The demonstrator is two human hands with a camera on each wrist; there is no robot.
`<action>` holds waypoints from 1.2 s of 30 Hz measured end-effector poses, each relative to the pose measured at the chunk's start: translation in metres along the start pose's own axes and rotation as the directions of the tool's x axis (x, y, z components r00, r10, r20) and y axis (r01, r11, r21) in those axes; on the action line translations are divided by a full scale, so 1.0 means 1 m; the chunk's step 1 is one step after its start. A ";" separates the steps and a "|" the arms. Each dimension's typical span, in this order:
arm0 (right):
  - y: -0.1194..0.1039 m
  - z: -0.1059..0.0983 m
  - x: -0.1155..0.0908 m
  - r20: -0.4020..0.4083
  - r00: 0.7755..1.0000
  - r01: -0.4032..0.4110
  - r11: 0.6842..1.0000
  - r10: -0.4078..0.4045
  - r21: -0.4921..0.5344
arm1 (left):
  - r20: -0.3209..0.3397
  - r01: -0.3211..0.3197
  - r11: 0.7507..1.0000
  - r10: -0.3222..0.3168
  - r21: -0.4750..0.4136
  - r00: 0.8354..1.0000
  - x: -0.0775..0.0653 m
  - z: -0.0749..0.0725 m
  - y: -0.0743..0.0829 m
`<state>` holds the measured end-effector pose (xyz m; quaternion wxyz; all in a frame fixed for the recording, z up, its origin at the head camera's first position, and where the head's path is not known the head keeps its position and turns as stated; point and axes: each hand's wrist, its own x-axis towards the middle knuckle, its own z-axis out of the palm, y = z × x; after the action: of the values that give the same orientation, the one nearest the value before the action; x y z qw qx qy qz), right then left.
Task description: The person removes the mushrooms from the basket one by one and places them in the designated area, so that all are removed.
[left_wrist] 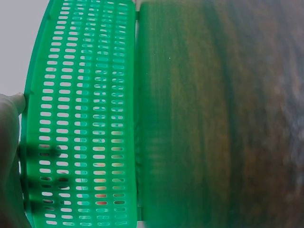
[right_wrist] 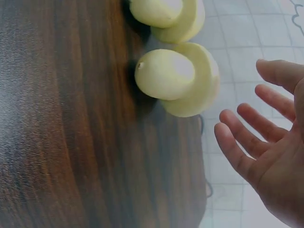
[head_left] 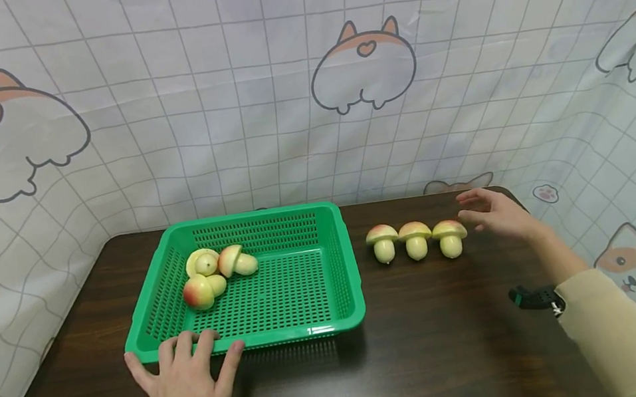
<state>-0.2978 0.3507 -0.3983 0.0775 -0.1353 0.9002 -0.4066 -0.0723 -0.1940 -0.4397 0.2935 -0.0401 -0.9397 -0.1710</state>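
Readable writing: hard to find, the small white mark on the black strap [head_left: 533, 298] at the right wrist being too small to make out and partly tucked under the tan sleeve [head_left: 619, 333]. On the patterned cloth [head_left: 288, 155], only grid lines and cartoon corgis, some cut off at the frame's side or the table's far edge. On the dark table [head_left: 434, 344], a green basket [head_left: 288, 336] with three toy mushrooms in its left part: a front mushroom [head_left: 202, 291], a back mushroom [head_left: 203, 263] with stem toward the camera, and a side mushroom [head_left: 238, 261] lying tilted. In the left wrist view, only yellowish and red patches of these through the slots, with the table heavily blurred. Right of the basket, in a close row, a left mushroom [head_left: 384, 244], a middle mushroom [head_left: 416, 241] and a right mushroom [head_left: 450, 239], caps away from the camera; in the right wrist view, just two, the upper one cut off. Left hand [head_left: 188, 383] cropped below, palm down, fingers bent over the near rim and apparently holding it, thumb on the same rim. Right hand [head_left: 498, 214] reaching in from the right, fingers loosely spread, holding nothing, just beside the right mushroom and apart from it.
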 end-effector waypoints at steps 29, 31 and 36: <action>-0.074 0.010 0.022 0.096 0.980 0.175 0.985 -0.174 0.006 | 0.005 0.003 1.000 -0.003 0.003 1.000 0.001 -0.001 0.000; -0.079 0.014 0.026 0.104 0.976 0.189 0.982 -0.189 0.011 | 0.007 0.004 1.000 -0.004 0.005 1.000 0.002 -0.001 0.000; -0.094 0.023 0.033 0.126 0.967 0.224 0.975 -0.222 0.001 | 0.010 0.006 1.000 -0.006 0.007 1.000 0.001 -0.001 0.001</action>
<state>-0.3067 0.2642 -0.3433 0.0869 -0.2616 0.8752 -0.3975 -0.0727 -0.1938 -0.4385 0.2884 -0.0371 -0.9418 -0.1685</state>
